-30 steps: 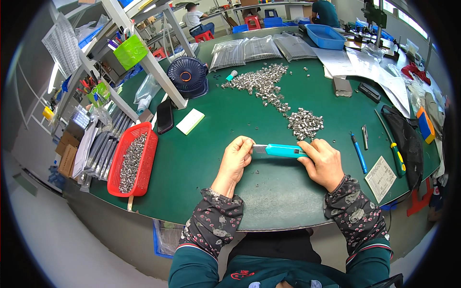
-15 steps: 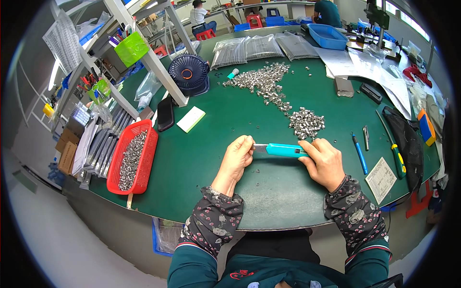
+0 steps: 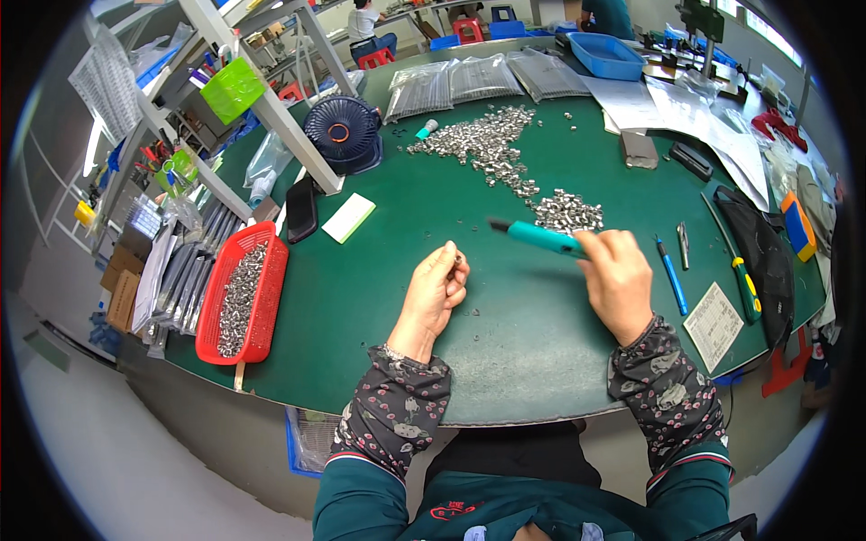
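My right hand [image 3: 618, 281] is closed around the handle of a teal utility knife [image 3: 544, 237]. Its blade end points left, raised above the green table [image 3: 541, 361]. My left hand [image 3: 429, 296] pinches a small metal ring-like piece [image 3: 457, 261] between thumb and fingers, largely covered by them. A gap separates the blade from this piece. Just beyond the knife lies a small heap of shiny metal pieces [image 3: 566, 212], and a larger spread of the same pieces [image 3: 483, 149] reaches farther back. Tiny bits lie on the table near my left hand.
At the left stands a red basket [image 3: 274, 293] of metal pieces, near a phone [image 3: 301, 209], a notepad [image 3: 348, 217] and a fan [image 3: 341, 133]. A blue pen [image 3: 672, 281], a paper slip [image 3: 713, 326] and a screwdriver [image 3: 747, 290] lie right. Bagged tubes [image 3: 487, 77] line the back.
The knife has moved away from my left hand, tilting with its blade end up and back. My left hand has turned slightly and keeps the small piece pinched.
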A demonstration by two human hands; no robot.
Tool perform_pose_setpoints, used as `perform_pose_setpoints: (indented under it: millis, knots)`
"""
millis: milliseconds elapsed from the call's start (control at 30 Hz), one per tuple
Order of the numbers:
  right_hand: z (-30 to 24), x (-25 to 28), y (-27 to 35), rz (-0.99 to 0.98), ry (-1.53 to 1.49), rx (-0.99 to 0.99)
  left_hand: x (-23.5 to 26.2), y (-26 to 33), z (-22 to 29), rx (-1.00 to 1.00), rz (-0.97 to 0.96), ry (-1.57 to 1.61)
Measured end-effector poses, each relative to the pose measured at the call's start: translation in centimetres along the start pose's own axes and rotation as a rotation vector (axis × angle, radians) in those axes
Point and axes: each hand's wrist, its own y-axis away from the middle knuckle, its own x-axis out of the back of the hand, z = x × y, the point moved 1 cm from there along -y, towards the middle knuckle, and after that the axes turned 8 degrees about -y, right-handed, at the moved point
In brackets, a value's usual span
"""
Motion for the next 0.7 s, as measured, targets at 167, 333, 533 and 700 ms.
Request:
perform_pose_setpoints:
  millis: [167,333,533,700]
  knots:
    - [0.1,0.0,-0.4,-0.136,0.051,-0.025,0.3,0.1,0.1,-0.040,0.016,0.103]
    - [1.1,-0.4,0.4,-0.256,0.019,-0.068,0.1,0.2,0.4,0.010,-0.038,0.118]
    - [1.8,0.7,-0.6,0.098,-0.071,-0.150,-0.9,-0.3,-0.4,0.052,-0.061,0.105]
    - [2.2,0.6,-0.4,0.176,-0.055,-0.082,-5.1,-2.0,0.0,0.150,-0.127,-0.290]
